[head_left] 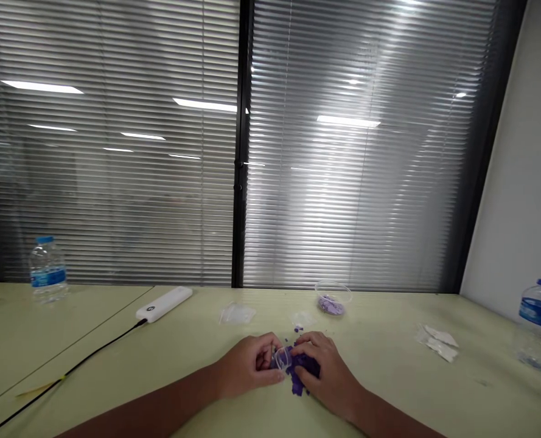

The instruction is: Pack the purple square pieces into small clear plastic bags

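I look through the head camera and see two bare hands low over the pale yellow-green tabletop. The left hand has its grip on a small, clear plastic cup with a rounded rim, pinched by the fingers and thumb and held tipped on its side. The right hand bends over a messy pile of dark purple, crumbly bits. Its fingers curl down onto the pile, but I cannot tell if its grip has hold of any.

The cup and the pile are right next to each other, between the two hands. A few purple crumbs lie apart, just past the fingers.

To me, this looks like the middle of the job. Both hands are busy, and lots of purple lies loose on the tabletop, so I think a good part is left. I can't see well how much is in the cup.

Farther back, a round, see-through plastic tub has some light purple stuff in it. No hand touches that tub. I can't tell if that part is done.
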Demonstrator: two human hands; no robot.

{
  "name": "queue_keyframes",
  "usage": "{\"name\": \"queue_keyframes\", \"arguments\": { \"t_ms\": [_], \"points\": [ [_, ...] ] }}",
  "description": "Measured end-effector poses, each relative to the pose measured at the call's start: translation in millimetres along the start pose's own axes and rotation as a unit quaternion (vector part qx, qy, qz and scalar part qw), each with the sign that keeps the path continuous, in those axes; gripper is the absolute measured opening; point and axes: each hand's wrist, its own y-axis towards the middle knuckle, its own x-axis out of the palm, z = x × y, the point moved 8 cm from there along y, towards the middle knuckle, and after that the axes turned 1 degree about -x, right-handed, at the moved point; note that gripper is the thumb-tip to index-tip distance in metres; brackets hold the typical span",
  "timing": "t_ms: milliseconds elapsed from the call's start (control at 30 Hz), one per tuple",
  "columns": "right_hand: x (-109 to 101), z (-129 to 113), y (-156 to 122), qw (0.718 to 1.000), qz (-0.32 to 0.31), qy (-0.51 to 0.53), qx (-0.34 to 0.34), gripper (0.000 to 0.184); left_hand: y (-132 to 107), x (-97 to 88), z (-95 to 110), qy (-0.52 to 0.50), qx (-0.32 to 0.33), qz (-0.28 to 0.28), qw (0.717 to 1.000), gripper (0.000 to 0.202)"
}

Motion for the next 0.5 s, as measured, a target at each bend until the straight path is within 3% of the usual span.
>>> {"name": "queue_keyframes", "arguments": {
  "t_ms": [300, 500],
  "points": [
    [-5.8, 1.0, 0.4, 0.999, 0.016, -0.009, 0.026, 0.016, 1.3, 0.5, -3.5, -0.002, 0.000, 0.003, 1.000, 0.048],
    [-0.7, 1.2, -0.3, 0.999, -0.001, -0.021, 0.026, 0.022, 1.6, 0.7, -2.4, -0.001, 0.002, -0.001, 1.000, 0.047]
  ]
}}
